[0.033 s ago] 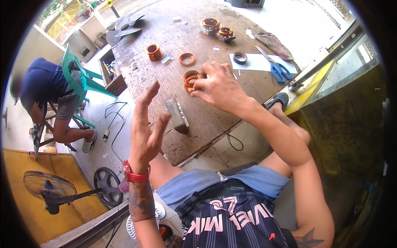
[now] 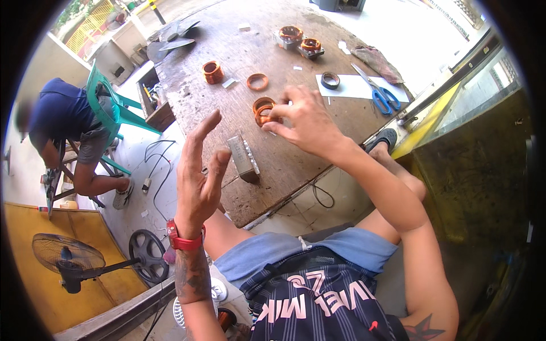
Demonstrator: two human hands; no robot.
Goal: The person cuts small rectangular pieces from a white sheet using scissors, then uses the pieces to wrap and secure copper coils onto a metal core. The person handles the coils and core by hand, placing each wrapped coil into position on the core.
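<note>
Coppery ring-shaped coil (image 2: pixel 262 105), curled right hand (image 2: pixel 309 120)

Right hand (image 2: pixel 310 120) at a copper coil (image 2: pixel 261 104) on a wooden table (image 2: pixel 196 98)
The left hand (image 2: pixel 196 184), thumb spread, is raised near a metal block (image 2: pixel 244 162); blue-handled scissors (image 2: pixel 376 91) lie partly on white paper (image 2: pixel 351 86).

My rough, matt wooden bench (image 2: pixel 284 162), glossy copper-wire coil (image 2: pixel 257 112), dull metal block (image 2: pixel 243 162) towards my edge, smooth plastic scissor handles (image 2: pixel 380 93) near its right edge
</note>
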